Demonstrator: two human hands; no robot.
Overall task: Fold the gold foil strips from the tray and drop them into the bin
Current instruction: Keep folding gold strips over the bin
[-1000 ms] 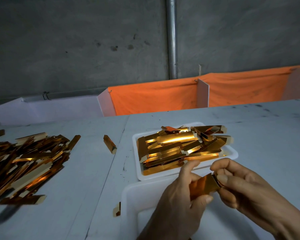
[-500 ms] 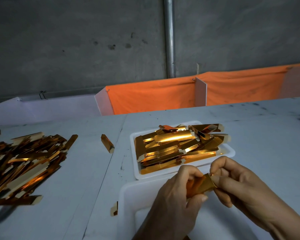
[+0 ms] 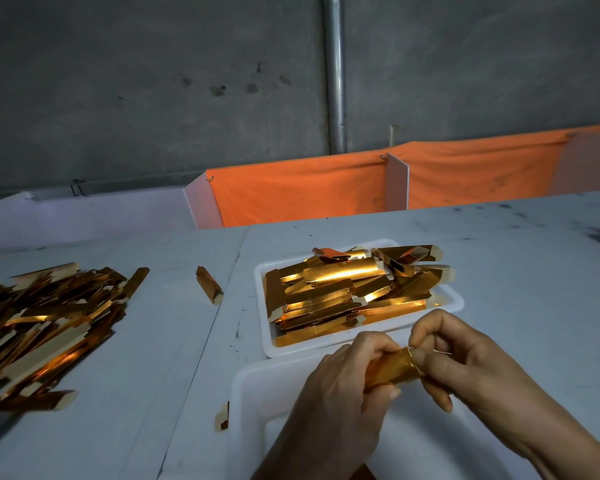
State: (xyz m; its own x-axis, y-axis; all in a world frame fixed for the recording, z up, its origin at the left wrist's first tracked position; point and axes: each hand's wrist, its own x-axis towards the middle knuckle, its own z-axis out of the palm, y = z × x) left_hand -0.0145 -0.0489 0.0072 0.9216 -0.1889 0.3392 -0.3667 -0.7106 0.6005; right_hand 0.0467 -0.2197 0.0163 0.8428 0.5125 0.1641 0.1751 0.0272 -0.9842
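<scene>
Gold foil fills most of what we see. We are holding one strip point(image 3: 394, 370) between both hands, just above the near rim of the white bin point(image 3: 253, 386). Our left hand point(image 3: 340, 403) wraps its fingers and thumb round the strip's left part; our right hand point(image 3: 471, 368) pinches the right end, so each grip is closed on the strip.

The strip's long axis runs roughly left to right across us, its right end a little higher and farther away. How much of the fold is made we cannot tell, since our fingers hide most of it.

We judge the task far from finished. The tray point(image 3: 454, 301), just beyond the bin, is heaped with strips, and the bare part of the bin that we see holds none. A large pile point(image 3: 45, 320) lies on the table point(image 3: 160, 341) to our left; whether those are folded is unclear.
</scene>
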